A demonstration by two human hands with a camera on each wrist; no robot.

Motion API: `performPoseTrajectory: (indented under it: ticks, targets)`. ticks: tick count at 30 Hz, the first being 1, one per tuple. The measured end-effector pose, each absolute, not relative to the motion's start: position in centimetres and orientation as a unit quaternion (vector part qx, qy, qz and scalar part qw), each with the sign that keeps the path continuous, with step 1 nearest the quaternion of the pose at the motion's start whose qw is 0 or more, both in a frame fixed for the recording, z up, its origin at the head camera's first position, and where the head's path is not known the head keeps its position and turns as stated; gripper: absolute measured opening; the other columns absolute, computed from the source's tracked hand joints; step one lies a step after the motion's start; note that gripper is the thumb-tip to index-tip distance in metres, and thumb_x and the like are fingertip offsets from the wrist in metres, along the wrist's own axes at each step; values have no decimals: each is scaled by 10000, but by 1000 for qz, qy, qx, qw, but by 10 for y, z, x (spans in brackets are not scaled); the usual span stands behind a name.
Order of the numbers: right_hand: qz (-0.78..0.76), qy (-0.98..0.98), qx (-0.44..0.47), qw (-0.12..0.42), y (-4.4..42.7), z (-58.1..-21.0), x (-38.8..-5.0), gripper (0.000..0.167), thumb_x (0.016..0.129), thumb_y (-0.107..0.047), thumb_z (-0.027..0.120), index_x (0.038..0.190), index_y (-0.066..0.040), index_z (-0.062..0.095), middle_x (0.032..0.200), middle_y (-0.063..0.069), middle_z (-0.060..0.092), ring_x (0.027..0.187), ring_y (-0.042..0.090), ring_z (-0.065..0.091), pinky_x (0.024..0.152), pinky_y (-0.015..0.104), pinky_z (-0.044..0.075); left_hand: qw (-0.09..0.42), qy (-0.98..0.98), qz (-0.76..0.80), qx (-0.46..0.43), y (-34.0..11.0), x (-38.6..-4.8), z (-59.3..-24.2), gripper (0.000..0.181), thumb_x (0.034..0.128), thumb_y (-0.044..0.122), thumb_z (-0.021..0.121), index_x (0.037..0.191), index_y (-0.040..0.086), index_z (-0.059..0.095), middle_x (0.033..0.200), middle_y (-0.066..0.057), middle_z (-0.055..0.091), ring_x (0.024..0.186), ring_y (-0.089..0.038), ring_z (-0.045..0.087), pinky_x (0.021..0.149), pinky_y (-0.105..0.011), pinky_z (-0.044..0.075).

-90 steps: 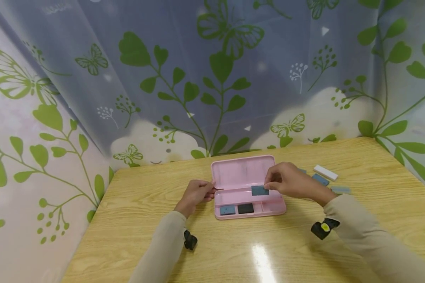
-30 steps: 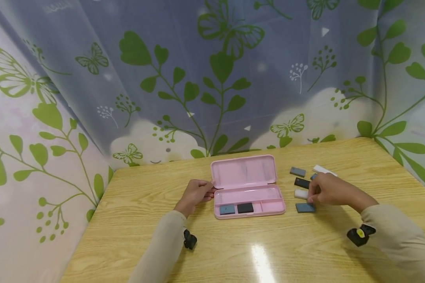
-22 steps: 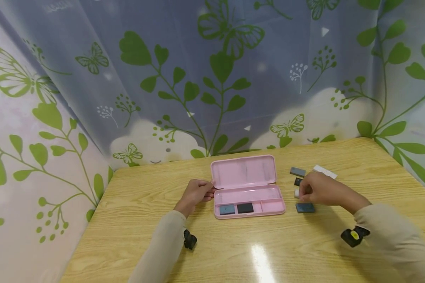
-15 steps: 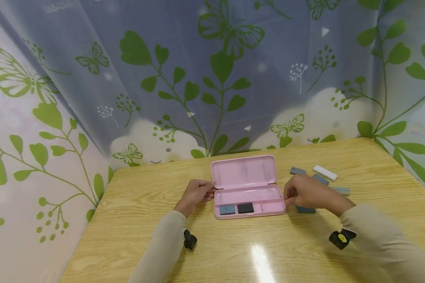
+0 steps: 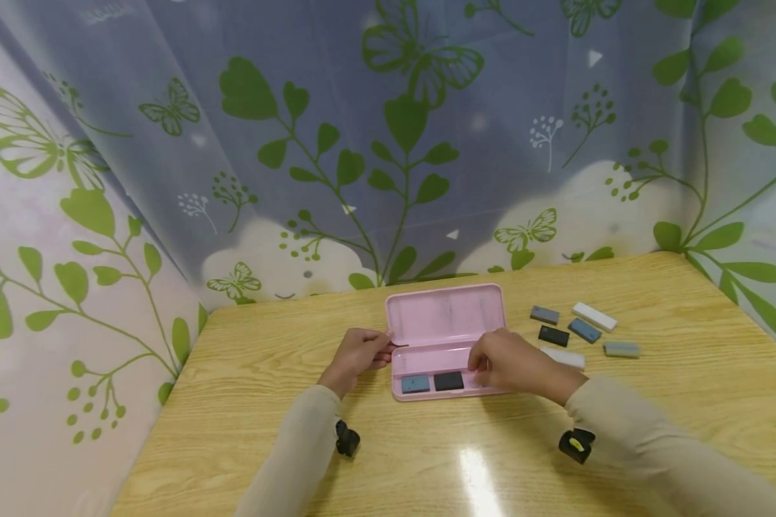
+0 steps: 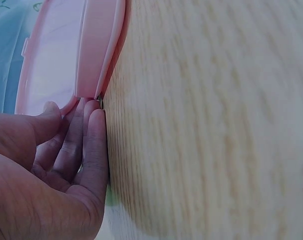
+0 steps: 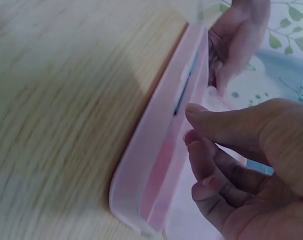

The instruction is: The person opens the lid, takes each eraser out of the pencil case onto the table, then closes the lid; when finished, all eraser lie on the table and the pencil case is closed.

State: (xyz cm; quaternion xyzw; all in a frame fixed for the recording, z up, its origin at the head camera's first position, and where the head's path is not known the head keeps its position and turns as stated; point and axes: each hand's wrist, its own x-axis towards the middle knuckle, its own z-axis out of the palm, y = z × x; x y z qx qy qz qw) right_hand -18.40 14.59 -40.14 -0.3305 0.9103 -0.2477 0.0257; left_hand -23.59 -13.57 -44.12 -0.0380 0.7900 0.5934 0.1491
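Observation:
A pink pencil case (image 5: 445,316) lies unfolded on the wooden table, its lid tipped toward the curtain. In its front compartment sit a blue eraser-like block (image 5: 415,383) and a black block (image 5: 448,380). My left hand (image 5: 360,355) holds the case's left end near the hinge; in the left wrist view its thumb is at the lid's corner and the fingers reach to the tray's end. My right hand (image 5: 514,365) hovers over the tray's right half, covering part of it. In the right wrist view its fingers are loosely bent, thumb and forefinger apart, with nothing seen between them.
Right of the case lie a grey block (image 5: 544,314), a black block (image 5: 553,335), a blue block (image 5: 584,330), a long white block (image 5: 593,316), a grey-green block (image 5: 621,350) and a white block (image 5: 565,358). A patterned curtain (image 5: 323,179) hangs behind the table.
My right hand put a blue block down right of the case, then moved left, back over the tray. That block is now out of sight, behind my wrist. My left hand stayed put.

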Motion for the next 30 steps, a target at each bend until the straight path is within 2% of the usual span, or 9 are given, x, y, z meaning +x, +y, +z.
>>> performPoseTrajectory:
  ticks: [5, 12, 24, 30]
  targets:
    - [-242, 906, -345, 28, 135, -407, -185, 42, 824, 7, 797, 822, -35, 793, 755, -15, 715, 693, 69, 606, 638, 271, 534, 152, 786, 598, -36, -136, -236, -443, 319, 1034, 248, 617, 1072, -45, 738, 840, -66, 705, 701, -98, 656, 670, -223, 587]
    - [-222, 916, -332, 30, 127, -412, -183, 131, 794, 33, 804, 750, -89, 787, 646, -78, 641, 606, 48, 443, 566, 253, 401, 155, 785, 599, -40, -135, -236, -442, 306, 1036, 237, 615, 1081, -39, 740, 843, -64, 707, 702, -95, 657, 669, -218, 585]
    - [-212, 925, -316, 11, 120, -419, -184, 142, 787, 33, 820, 723, -66, 741, 713, -5, 695, 654, 72, 581, 583, 252, 515, 155, 788, 595, -31, -137, -237, -441, 331, 1030, 269, 623, 1076, -35, 742, 863, -80, 712, 706, -95, 658, 680, -227, 589]
    - [-209, 925, -318, 10, 118, -419, -185, 157, 777, 36, 822, 727, -58, 705, 718, -5, 670, 663, 79, 563, 592, 261, 507, 156, 790, 592, -37, -137, -237, -441, 330, 1029, 273, 623, 1079, -31, 741, 870, -78, 710, 714, -99, 657, 690, -231, 591]
